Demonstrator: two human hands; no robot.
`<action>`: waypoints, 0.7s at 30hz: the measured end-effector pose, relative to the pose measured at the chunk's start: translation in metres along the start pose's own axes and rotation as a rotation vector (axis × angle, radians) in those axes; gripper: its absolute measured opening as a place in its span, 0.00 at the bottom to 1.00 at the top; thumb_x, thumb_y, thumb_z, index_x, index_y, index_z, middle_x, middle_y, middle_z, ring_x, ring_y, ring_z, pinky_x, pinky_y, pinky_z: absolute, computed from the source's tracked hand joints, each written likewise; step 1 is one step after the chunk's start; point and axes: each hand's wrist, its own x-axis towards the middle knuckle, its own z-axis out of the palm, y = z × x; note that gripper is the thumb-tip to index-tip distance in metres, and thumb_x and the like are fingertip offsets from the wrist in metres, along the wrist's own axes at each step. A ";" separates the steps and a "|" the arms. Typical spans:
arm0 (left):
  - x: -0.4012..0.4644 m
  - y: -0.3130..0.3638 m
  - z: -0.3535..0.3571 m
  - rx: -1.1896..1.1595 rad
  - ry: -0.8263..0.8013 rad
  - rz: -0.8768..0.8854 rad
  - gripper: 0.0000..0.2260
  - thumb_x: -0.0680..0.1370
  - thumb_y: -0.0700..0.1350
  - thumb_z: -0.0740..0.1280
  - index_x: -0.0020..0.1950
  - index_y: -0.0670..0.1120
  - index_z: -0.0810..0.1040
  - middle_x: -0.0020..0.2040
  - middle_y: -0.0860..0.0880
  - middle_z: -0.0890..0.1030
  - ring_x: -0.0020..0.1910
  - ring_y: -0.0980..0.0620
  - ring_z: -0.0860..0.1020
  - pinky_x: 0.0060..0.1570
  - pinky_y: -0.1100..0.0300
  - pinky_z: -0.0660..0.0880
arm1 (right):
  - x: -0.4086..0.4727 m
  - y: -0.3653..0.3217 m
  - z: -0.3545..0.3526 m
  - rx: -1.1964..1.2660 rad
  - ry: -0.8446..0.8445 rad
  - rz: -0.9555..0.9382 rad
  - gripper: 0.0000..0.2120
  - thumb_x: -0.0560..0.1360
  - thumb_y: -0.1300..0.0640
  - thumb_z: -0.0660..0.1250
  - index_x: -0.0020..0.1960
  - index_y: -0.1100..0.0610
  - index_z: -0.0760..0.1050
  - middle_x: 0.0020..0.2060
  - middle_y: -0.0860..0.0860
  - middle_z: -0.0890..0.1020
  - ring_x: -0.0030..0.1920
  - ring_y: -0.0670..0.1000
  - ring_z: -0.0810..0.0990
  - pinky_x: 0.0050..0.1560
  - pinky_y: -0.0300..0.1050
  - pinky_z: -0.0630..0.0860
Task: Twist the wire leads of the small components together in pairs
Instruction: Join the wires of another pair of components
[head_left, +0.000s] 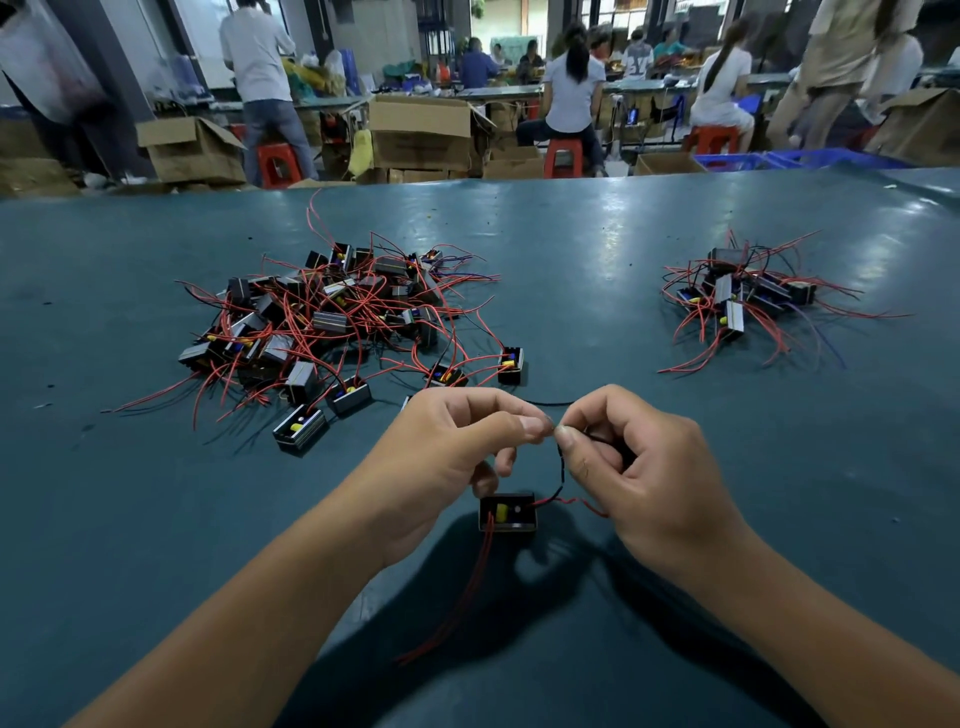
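While the left hand (452, 441) and right hand (639, 467) pinched thin black leads (561, 470) at their bare tips, the small component (507, 513) dangled just above the desk (675, 234); light, limp wire, best gripped near the ends.

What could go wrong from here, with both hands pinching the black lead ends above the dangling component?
1. The component hangs off the table by its leads alone; if either the left hand or the right hand loses its pinch, it may drop and undo the twist.
2. Its loose red leads trail toward the person and could snag on a forearm.
3. The big pile lies close; stray wires might tangle in.
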 end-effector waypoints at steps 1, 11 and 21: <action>0.000 0.000 -0.001 -0.017 -0.002 -0.013 0.05 0.71 0.44 0.70 0.42 0.45 0.86 0.41 0.43 0.81 0.32 0.54 0.71 0.29 0.63 0.65 | 0.000 0.001 -0.001 0.003 0.005 0.009 0.05 0.75 0.55 0.66 0.41 0.52 0.74 0.22 0.44 0.64 0.25 0.44 0.61 0.28 0.39 0.63; 0.000 0.000 -0.005 -0.130 -0.065 -0.115 0.11 0.72 0.44 0.69 0.49 0.44 0.87 0.46 0.49 0.85 0.33 0.58 0.74 0.29 0.66 0.67 | 0.003 0.002 -0.003 -0.039 0.058 -0.001 0.05 0.75 0.54 0.66 0.41 0.53 0.74 0.23 0.44 0.64 0.25 0.44 0.61 0.27 0.38 0.62; -0.001 0.002 -0.007 0.251 0.050 0.199 0.08 0.74 0.46 0.69 0.49 0.51 0.88 0.40 0.56 0.84 0.37 0.60 0.76 0.35 0.69 0.70 | 0.002 0.006 -0.003 -0.017 0.045 0.017 0.06 0.76 0.53 0.66 0.41 0.52 0.74 0.23 0.44 0.64 0.26 0.43 0.61 0.29 0.34 0.62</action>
